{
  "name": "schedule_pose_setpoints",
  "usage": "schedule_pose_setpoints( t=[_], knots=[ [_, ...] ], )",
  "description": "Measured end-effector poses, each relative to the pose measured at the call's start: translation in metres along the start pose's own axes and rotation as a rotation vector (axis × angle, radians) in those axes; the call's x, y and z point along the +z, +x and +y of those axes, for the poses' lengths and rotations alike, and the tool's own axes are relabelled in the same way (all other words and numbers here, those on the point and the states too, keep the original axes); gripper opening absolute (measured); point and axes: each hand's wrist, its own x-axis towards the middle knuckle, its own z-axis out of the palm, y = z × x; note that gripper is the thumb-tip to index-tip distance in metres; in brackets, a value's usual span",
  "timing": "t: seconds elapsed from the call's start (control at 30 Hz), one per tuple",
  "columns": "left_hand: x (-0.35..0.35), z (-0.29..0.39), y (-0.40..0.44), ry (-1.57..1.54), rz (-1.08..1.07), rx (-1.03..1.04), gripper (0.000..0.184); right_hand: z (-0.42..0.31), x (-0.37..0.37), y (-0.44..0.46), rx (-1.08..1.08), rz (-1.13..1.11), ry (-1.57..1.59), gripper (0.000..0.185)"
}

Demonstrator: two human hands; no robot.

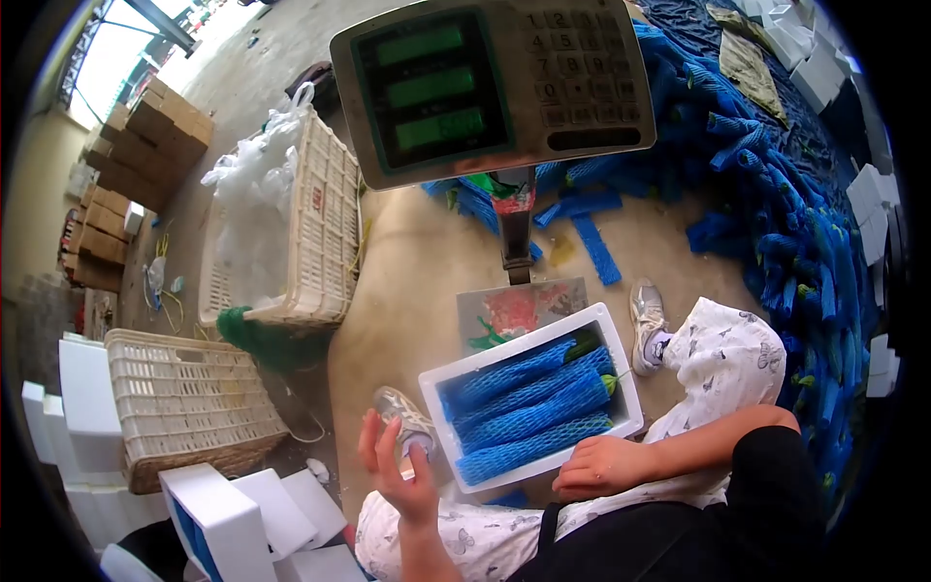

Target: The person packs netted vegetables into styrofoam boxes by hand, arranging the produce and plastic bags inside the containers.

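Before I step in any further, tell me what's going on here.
A person is at a white foam box that holds long pieces in blue mesh. The right hand is at the box's near edge, though its grip is unclear; the left hand is raised beside the box, open, with nothing visible in it. A scale with a lit display stands just beyond, and more blue-meshed pieces lie heaped on the person's right.

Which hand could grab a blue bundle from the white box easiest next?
Probably the right hand: it's by the near edge of the white box, close to the blue bundles. The left hand is out beside it.
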Motion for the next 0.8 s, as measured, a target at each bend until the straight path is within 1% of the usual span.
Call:
schedule_pose_setpoints(
  t=[0.03, 0.1, 0.13, 0.17, 0.2, 0.23, 0.27, 0.3, 0.33, 0.37, 0.4, 0.43, 0.5, 0.53, 0.57, 0.6, 0.63, 0.67, 0.7, 0.73, 0.77, 0.8],
  knots=[
    [0.002, 0.001, 0.0, 0.0, -0.003, 0.0, 0.035, -0.001, -0.001, 0.0, 0.002, 0.037, 0.003, 0.014],
    [0.007, 0.002, 0.001, -0.055, -0.14, 0.019, 0.032, 0.0, -0.003, -0.001, 0.007, 0.045, -0.013, 0.014],
    [0.01, 0.001, -0.001, -0.055, -0.143, 0.019, 0.032, 0.002, -0.004, -0.002, 0.011, 0.051, -0.029, 0.013],
    [0.014, -0.004, -0.005, -0.019, -0.322, -0.014, 0.026, 0.008, -0.004, -0.005, 0.01, -0.011, -0.126, 0.015],
    [0.019, -0.009, -0.013, 0.018, -0.508, -0.057, 0.021, 0.011, -0.013, -0.005, 0.068, -0.083, -0.362, 0.021],
    [0.027, -0.016, -0.024, 0.021, -0.636, -0.091, 0.022, 0.016, -0.022, -0.001, 0.14, 0.069, -0.427, 0.026],
    [0.035, -0.025, -0.039, 0.16, -0.729, 0.031, 0.024, 0.03, -0.028, -0.002, 0.248, 0.161, -0.504, 0.027],
    [0.043, -0.028, -0.051, 0.295, -0.906, 0.048, 0.027, 0.049, -0.03, -0.009, 0.372, 0.194, -0.622, 0.028],
    [0.052, -0.032, -0.065, 0.401, -1.037, 0.137, 0.029, 0.063, -0.031, -0.018, 0.485, 0.153, -0.687, 0.033],
    [0.058, -0.034, -0.073, 0.445, -1.084, 0.153, 0.03, 0.075, -0.029, -0.027, 0.634, 0.006, -0.639, 0.045],
    [0.065, -0.038, -0.076, 0.491, -1.091, 0.197, 0.031, 0.073, -0.027, -0.027, 0.533, -0.009, -0.75, 0.039],
    [0.066, -0.046, -0.082, 0.49, -1.101, 0.196, 0.031, 0.078, -0.018, -0.029, 0.496, 0.049, -0.756, 0.038],
    [0.072, -0.057, -0.081, 0.335, -1.031, 0.183, 0.035, 0.075, -0.013, -0.025, 0.513, 0.048, -0.793, 0.037],
    [0.071, -0.056, -0.083, 0.338, -1.033, 0.182, 0.035, 0.072, -0.009, -0.025, 0.528, 0.036, -0.815, 0.037],
    [0.068, -0.054, -0.084, 0.303, -0.992, 0.182, 0.038, 0.075, -0.004, -0.026, 0.506, 0.099, -0.791, 0.038],
    [0.067, -0.052, -0.084, 0.264, -0.948, 0.189, 0.041, 0.079, 0.001, -0.028, 0.508, 0.107, -0.788, 0.038],
    [0.07, -0.049, -0.084, 0.331, -0.928, 0.27, 0.045, 0.084, 0.005, -0.029, 0.524, 0.113, -0.73, 0.038],
    [0.071, -0.046, -0.081, 0.328, -0.931, 0.279, 0.045, 0.088, 0.005, -0.032, 0.541, 0.117, -0.675, 0.038],
    [0.068, -0.033, -0.071, 0.344, -1.056, 0.07, 0.045, 0.086, 0.002, -0.031, 0.605, 0.031, -0.675, 0.051],
    [0.065, -0.024, -0.066, 0.361, -1.176, -0.149, 0.046, 0.083, -0.004, -0.029, 0.611, 0.026, -0.671, 0.051],
    [0.059, -0.023, -0.071, 0.331, -1.002, 0.002, 0.043, 0.08, -0.016, -0.024, 0.656, -0.011, -0.567, 0.05],
    [0.052, -0.02, -0.075, 0.332, -1.005, 0.0, 0.043, 0.078, -0.029, -0.02, 0.696, -0.045, -0.464, 0.049]
  ],
)
